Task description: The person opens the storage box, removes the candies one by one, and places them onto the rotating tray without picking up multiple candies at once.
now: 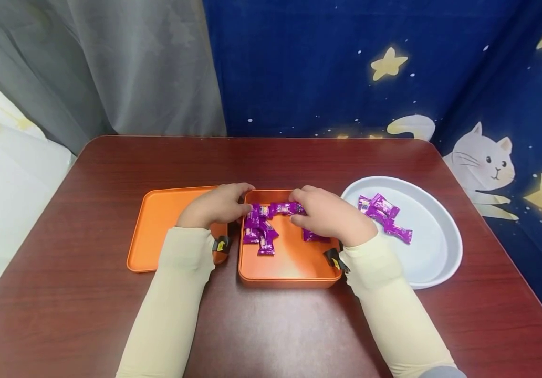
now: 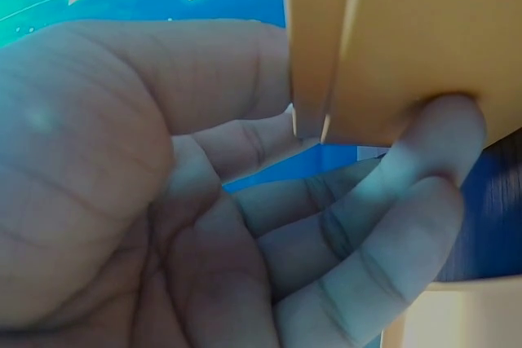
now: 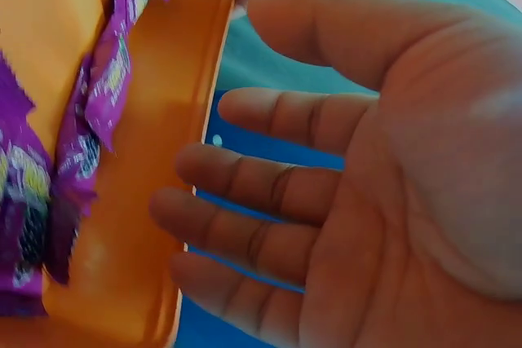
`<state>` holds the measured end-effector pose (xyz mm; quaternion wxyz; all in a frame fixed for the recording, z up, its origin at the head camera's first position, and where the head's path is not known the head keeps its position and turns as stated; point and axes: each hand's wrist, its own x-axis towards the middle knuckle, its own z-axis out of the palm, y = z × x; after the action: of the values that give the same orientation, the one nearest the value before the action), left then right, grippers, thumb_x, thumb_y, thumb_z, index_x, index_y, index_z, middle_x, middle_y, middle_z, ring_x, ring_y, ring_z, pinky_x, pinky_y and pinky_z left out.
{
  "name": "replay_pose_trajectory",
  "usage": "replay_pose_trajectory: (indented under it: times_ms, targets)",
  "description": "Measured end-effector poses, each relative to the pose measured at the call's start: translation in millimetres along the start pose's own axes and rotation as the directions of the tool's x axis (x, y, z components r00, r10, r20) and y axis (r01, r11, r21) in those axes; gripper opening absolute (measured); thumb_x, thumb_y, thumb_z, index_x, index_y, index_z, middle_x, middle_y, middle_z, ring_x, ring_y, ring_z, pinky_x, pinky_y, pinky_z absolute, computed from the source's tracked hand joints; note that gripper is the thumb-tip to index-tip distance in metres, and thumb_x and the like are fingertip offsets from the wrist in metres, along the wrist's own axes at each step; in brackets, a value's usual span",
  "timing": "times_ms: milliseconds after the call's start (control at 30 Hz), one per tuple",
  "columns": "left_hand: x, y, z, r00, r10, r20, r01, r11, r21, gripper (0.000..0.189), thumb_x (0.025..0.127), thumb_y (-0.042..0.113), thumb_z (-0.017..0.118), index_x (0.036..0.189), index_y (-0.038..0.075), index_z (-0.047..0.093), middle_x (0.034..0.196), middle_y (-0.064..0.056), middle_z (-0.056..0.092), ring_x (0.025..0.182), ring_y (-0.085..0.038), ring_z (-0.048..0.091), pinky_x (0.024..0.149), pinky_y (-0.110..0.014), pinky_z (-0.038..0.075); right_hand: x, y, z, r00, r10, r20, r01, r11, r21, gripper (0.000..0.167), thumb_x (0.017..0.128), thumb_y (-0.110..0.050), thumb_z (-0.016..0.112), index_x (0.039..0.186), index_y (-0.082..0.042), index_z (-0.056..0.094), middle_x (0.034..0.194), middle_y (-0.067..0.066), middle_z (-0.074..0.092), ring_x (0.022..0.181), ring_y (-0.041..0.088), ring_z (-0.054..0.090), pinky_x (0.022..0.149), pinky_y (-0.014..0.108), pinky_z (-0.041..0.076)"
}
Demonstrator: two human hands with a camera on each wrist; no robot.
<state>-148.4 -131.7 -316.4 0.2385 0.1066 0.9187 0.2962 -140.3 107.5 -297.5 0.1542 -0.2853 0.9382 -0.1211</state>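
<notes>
An orange box (image 1: 290, 268) stands in the middle of the table, with several purple-wrapped candies (image 1: 265, 233) along its left and far sides. My left hand (image 1: 216, 205) grips the box at its far left corner. In the left wrist view, the thumb and curled fingers (image 2: 444, 140) touch different faces of the orange wall (image 2: 432, 30). Over the right part of the box is my right hand (image 1: 325, 215), fingers loosely spread and holding nothing. The right wrist view has its fingertips (image 3: 175, 209) overlapping the box rim, apart from the candies (image 3: 110, 87). Some candies are partly hidden beneath this hand.
An orange lid (image 1: 167, 220) lies left of the box, partly under the left forearm. To the right, a white oval tray (image 1: 434, 257) holds several more purple candies (image 1: 384, 212). Behind the brown table (image 1: 271, 163) hang a grey curtain and a blue starry curtain.
</notes>
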Motion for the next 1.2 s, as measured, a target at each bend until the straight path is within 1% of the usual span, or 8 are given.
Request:
replay_pose_trajectory:
  times_ms: [167,400,533,733,867,967,1100,1200]
  targets:
    - [0.4,0.4,-0.4,1.000,0.002,-0.002,-0.002,1.000,0.000,0.053,0.100,0.020,0.058,0.149,0.009,0.042,0.135,-0.015,0.053,0.111,-0.030,0.052,0.101,-0.047,0.047,4.4,-2.4,6.1,1.000,0.010,0.011,-0.010,0.999,-0.046,0.050,0.092,-0.030,0.069,0.133,-0.004,0.059,0.123,0.015,0.060,0.113,0.031,0.056,0.105,0.046,0.042]
    - [1.1,0.1,0.6,1.000,0.006,-0.006,-0.006,1.000,0.007,0.052,0.100,0.020,0.057,0.149,0.010,0.042,0.131,-0.014,0.054,0.107,-0.029,0.053,0.097,-0.045,0.049,8.1,-1.7,15.9,0.989,0.149,0.002,-0.148,0.983,-0.112,0.051,0.092,-0.031,0.068,0.134,-0.004,0.057,0.125,0.018,0.058,0.113,0.036,0.055,0.106,0.049,0.041]
    - [0.8,0.3,1.0,1.000,0.004,-0.004,-0.004,1.000,0.007,0.052,0.100,0.020,0.057,0.149,0.010,0.042,0.132,-0.014,0.054,0.107,-0.029,0.053,0.098,-0.045,0.049,10.2,-1.2,19.0,0.981,0.192,0.015,-0.189,0.975,-0.115,0.049,0.093,-0.031,0.065,0.134,-0.006,0.057,0.119,0.016,0.060,0.109,0.033,0.057,0.103,0.048,0.043]
    - [0.4,0.9,1.4,1.000,0.004,-0.002,-0.004,1.000,0.006,0.052,0.100,0.020,0.057,0.149,0.010,0.042,0.130,-0.014,0.054,0.106,-0.029,0.054,0.096,-0.044,0.049,13.1,2.2,22.0,0.983,0.183,0.024,-0.179,0.977,-0.113,0.043,0.092,-0.028,0.065,0.127,-0.004,0.058,0.104,0.012,0.063,0.093,0.027,0.059,0.094,0.042,0.048]
    - [0.6,1.0,1.4,1.000,-0.002,-0.003,0.002,1.000,-0.003,0.052,0.100,0.020,0.057,0.149,0.010,0.042,0.126,-0.014,0.055,0.103,-0.028,0.055,0.092,-0.042,0.052,13.7,3.1,23.0,0.984,0.175,0.021,-0.172,0.978,-0.115,0.046,0.092,-0.027,0.066,0.131,-0.005,0.058,0.110,0.012,0.063,0.096,0.027,0.058,0.097,0.043,0.048]
    - [0.4,0.1,1.4,1.000,-0.005,-0.005,0.005,1.000,-0.004,0.052,0.100,0.020,0.058,0.149,0.010,0.042,0.127,-0.014,0.056,0.103,-0.028,0.055,0.092,-0.042,0.051,13.8,3.3,24.0,0.988,0.152,0.015,-0.149,0.980,-0.129,0.042,0.092,-0.025,0.067,0.129,-0.006,0.060,0.112,0.012,0.064,0.100,0.028,0.059,0.100,0.044,0.047]
    - [-0.4,-0.6,1.4,1.000,-0.006,-0.004,0.006,1.000,-0.007,0.052,0.100,0.020,0.057,0.149,0.010,0.042,0.128,-0.014,0.055,0.104,-0.029,0.055,0.093,-0.043,0.051,14.4,4.5,26.0,0.992,0.122,0.011,-0.120,0.983,-0.139,0.036,0.091,-0.023,0.070,0.122,-0.007,0.062,0.108,0.011,0.064,0.103,0.028,0.060,0.100,0.044,0.047]
    - [-0.3,-0.8,1.4,1.000,-0.003,-0.003,0.003,1.000,-0.007,0.052,0.100,0.021,0.057,0.149,0.010,0.041,0.128,-0.014,0.055,0.105,-0.029,0.054,0.094,-0.044,0.050,15.2,5.8,27.1,0.993,0.120,0.015,-0.117,0.984,-0.134,0.035,0.089,-0.020,0.072,0.120,-0.007,0.062,0.104,0.010,0.064,0.102,0.027,0.060,0.100,0.044,0.048]
